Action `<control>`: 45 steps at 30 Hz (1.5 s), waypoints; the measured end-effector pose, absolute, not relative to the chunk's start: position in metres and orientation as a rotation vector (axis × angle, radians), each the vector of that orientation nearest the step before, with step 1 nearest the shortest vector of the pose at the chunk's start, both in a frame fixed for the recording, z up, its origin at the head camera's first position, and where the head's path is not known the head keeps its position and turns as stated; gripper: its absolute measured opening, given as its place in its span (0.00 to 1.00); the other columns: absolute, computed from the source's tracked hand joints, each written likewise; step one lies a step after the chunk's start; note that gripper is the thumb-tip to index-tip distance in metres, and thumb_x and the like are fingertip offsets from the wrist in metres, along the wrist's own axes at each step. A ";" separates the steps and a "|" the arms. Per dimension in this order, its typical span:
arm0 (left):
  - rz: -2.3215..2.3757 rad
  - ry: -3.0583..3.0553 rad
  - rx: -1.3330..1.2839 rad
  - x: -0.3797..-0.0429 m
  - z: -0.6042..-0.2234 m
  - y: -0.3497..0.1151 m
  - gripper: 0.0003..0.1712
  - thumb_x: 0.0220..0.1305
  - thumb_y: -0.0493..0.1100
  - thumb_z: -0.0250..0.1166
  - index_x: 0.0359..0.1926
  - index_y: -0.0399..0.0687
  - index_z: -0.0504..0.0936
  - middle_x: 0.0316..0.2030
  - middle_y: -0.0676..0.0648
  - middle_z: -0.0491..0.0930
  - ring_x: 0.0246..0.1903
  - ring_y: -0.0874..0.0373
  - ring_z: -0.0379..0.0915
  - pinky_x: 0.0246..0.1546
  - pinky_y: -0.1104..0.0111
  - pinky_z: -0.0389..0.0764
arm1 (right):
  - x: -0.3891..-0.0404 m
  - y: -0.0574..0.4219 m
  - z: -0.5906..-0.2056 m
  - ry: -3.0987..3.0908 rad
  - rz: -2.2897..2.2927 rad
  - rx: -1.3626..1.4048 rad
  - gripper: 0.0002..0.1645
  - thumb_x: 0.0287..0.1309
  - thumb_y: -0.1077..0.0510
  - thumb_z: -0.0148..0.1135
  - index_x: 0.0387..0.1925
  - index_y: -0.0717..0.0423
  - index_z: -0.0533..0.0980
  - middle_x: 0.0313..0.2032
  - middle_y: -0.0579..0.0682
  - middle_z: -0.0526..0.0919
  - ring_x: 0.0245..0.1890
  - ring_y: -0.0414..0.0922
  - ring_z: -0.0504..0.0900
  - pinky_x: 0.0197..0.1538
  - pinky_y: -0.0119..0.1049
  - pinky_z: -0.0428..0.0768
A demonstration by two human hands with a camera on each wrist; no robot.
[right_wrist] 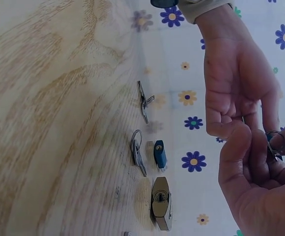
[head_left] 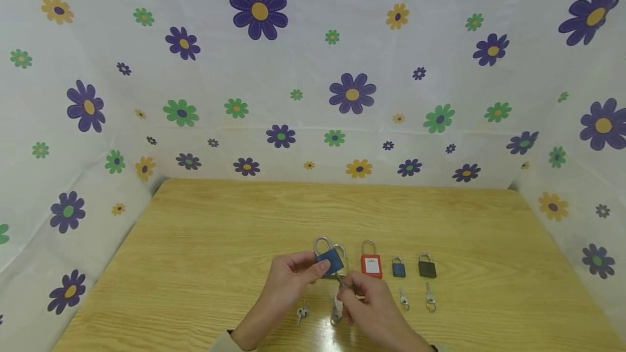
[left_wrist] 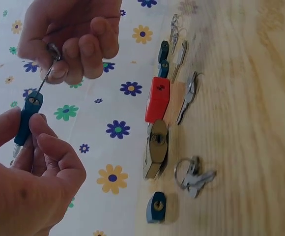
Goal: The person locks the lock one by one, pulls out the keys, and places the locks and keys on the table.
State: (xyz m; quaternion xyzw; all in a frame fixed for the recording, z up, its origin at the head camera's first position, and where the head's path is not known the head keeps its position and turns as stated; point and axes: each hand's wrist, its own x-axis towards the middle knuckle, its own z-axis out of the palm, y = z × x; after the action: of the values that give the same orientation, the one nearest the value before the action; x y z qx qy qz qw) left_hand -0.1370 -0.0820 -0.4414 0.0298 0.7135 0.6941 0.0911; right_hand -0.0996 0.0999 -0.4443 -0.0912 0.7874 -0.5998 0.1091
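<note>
My left hand (head_left: 295, 275) holds a blue padlock (head_left: 330, 261) above the table, thumb on its front and shackle pointing up to the left. In the left wrist view the padlock's keyhole end (left_wrist: 33, 102) faces the right hand. My right hand (head_left: 369, 300) pinches a key (head_left: 340, 281) on a ring (right_wrist: 275, 141), its other fingers curled. The key's tip (left_wrist: 39, 92) is right at the padlock's keyhole end. A brass padlock (left_wrist: 156, 147) lies behind the hands, partly covered in the head view. Silver keys (head_left: 336, 309) lie beside the right hand.
Right of the hands lie a red padlock (head_left: 371, 266), a small blue padlock (head_left: 399, 268) and a black padlock (head_left: 427, 269), with keys (head_left: 430, 297) in front. Another blue padlock (left_wrist: 156, 207) shows in the left wrist view. More keys (head_left: 303, 313) lie near the left forearm.
</note>
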 end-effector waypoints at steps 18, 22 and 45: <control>1.954 2.377 -0.183 -0.152 -0.431 -0.159 0.29 0.58 0.53 0.70 0.51 0.33 0.83 0.44 0.39 0.85 0.38 0.56 0.79 0.43 0.65 0.80 | -0.106 0.087 -0.451 2.507 -1.642 -0.625 0.05 0.58 0.59 0.68 0.33 0.55 0.87 0.34 0.48 0.89 0.32 0.39 0.82 0.29 0.33 0.84; 1.945 2.378 -0.223 -0.149 -0.434 -0.174 0.31 0.60 0.54 0.69 0.54 0.32 0.80 0.50 0.37 0.82 0.42 0.57 0.79 0.44 0.69 0.81 | -0.112 0.075 -0.450 2.491 -1.501 -0.648 0.04 0.58 0.58 0.68 0.29 0.52 0.86 0.28 0.44 0.87 0.27 0.34 0.80 0.27 0.28 0.80; 2.000 2.382 -0.327 -0.148 -0.434 -0.204 0.34 0.59 0.55 0.68 0.54 0.29 0.78 0.32 0.61 0.85 0.39 0.63 0.79 0.40 0.76 0.81 | -0.140 -0.001 -0.463 2.637 -1.154 -0.952 0.14 0.53 0.61 0.69 0.15 0.52 0.78 0.15 0.39 0.77 0.16 0.28 0.68 0.19 0.19 0.67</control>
State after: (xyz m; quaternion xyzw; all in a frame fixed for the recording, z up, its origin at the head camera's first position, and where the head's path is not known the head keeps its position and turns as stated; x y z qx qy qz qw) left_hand -0.1484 -0.2036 -0.4341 -0.1046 0.7617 0.6394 0.0070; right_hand -0.1404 -0.0015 -0.4630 -0.3136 0.8684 -0.3801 0.0550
